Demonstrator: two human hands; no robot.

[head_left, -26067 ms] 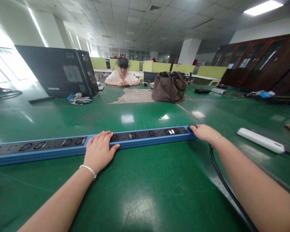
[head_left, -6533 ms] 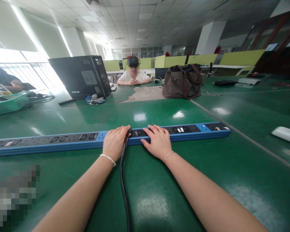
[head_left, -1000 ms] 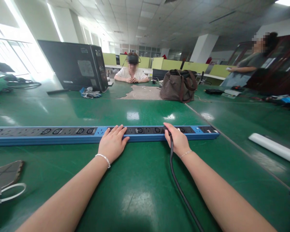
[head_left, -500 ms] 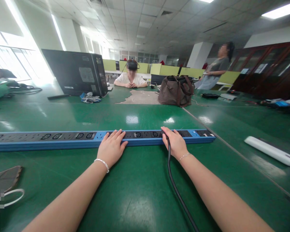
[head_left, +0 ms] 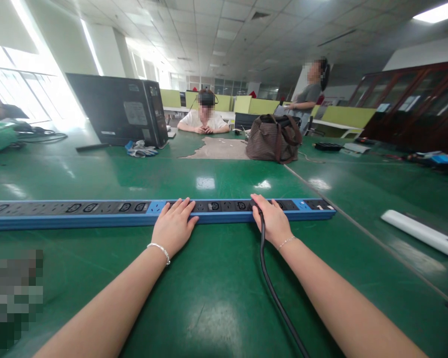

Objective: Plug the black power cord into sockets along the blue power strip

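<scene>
Across the green table lies a long blue power strip [head_left: 108, 219] with a row of black sockets on its top. My left hand [head_left: 173, 223] rests flat on the strip just right of a blue socket, its fingers spread and holding nothing. Further right, my right hand [head_left: 272, 220] is closed around a black plug [head_left: 254, 204], pressed against the strip's sockets. How deep the plug sits is hidden by the fingers. From it a black power cord [head_left: 271, 278] runs down toward me and off the bottom edge.
A black computer case [head_left: 123, 112] stands at the back left beside gloves [head_left: 141, 148]. A brown bag [head_left: 271, 138] sits behind the strip. To the right lies a white power strip [head_left: 420, 231]. One person [head_left: 203, 117] sits opposite; another [head_left: 309, 94] stands behind the bag.
Both my hands stay in place on the strip, the right one still on the plug. The standing person at the back has moved left, behind the bag. The view has shifted slightly.
</scene>
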